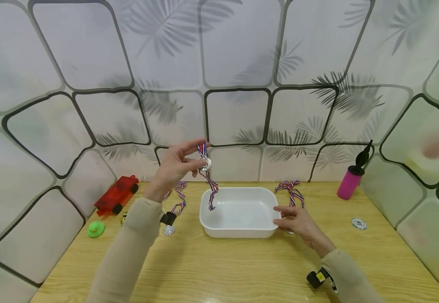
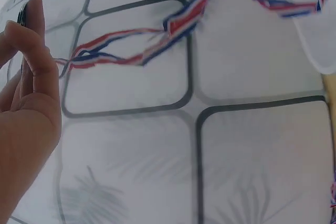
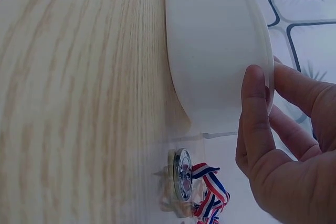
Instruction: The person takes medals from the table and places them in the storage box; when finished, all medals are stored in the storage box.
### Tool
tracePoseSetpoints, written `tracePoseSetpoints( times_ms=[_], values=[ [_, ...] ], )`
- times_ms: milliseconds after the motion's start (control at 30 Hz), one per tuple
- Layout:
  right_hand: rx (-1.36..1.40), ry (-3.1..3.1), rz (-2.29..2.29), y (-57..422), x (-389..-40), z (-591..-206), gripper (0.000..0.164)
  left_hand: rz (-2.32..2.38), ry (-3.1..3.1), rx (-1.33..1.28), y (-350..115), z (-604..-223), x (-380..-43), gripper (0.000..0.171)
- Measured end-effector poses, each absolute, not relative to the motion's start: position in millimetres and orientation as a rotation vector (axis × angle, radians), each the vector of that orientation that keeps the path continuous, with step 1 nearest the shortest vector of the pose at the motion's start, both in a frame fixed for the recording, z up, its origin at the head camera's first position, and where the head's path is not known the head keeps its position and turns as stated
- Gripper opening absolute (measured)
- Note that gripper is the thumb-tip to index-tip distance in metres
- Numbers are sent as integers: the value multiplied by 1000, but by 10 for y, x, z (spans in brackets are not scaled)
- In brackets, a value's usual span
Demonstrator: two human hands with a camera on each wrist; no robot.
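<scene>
Up over the back left of a white plastic tub [image 1: 238, 232], my left hand [image 1: 173, 166] pinches a silver medal [image 1: 206, 164] between thumb and fingers. Its red, white and blue ribbon [image 1: 213, 186] dangles down to the tub's inside in the head view. In the left wrist view the medal is seen edge-on, mostly hidden by the fingers. My right hand [image 1: 300, 226] grips the right rim of the tub, fingers on both sides of the wall. Below that hand lies another medal [image 3: 183, 176] with a striped ribbon [image 3: 214, 190].
Left of the tub lies a medal [image 1: 168, 230] with its ribbon [image 1: 180, 202]. Farther left are a red toy car [image 1: 118, 195] and a green toy duck [image 1: 96, 229]. On the right stand a pink pump [image 1: 349, 183] and a poker chip [image 1: 359, 223]. Patterned curtain surrounds the table.
</scene>
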State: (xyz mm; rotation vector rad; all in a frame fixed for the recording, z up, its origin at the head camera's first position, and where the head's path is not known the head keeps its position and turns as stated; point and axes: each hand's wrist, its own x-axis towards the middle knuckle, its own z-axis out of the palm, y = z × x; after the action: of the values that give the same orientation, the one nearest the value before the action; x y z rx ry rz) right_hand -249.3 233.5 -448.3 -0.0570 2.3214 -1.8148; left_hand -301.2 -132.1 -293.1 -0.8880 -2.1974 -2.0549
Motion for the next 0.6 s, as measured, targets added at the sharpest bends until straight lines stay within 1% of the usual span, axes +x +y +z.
tracePoseSetpoints(
  times_ms=[133, 400, 600],
  values=[
    [-78, 2320, -1813, 2332, -2491, -4479, 60, -2056, -2298, -874, -1283, -3121, -3021, 57],
    [-34, 2318, -1813, 2347, -2506, -4494, 59, -1954, -2502, -847, -1163, -3440, -3122, 54],
    [-42, 2318, -1807, 2327, -2506, -4481, 60, -1915, -2560, -917, -985, -3666, -3209, 53]
  ],
)
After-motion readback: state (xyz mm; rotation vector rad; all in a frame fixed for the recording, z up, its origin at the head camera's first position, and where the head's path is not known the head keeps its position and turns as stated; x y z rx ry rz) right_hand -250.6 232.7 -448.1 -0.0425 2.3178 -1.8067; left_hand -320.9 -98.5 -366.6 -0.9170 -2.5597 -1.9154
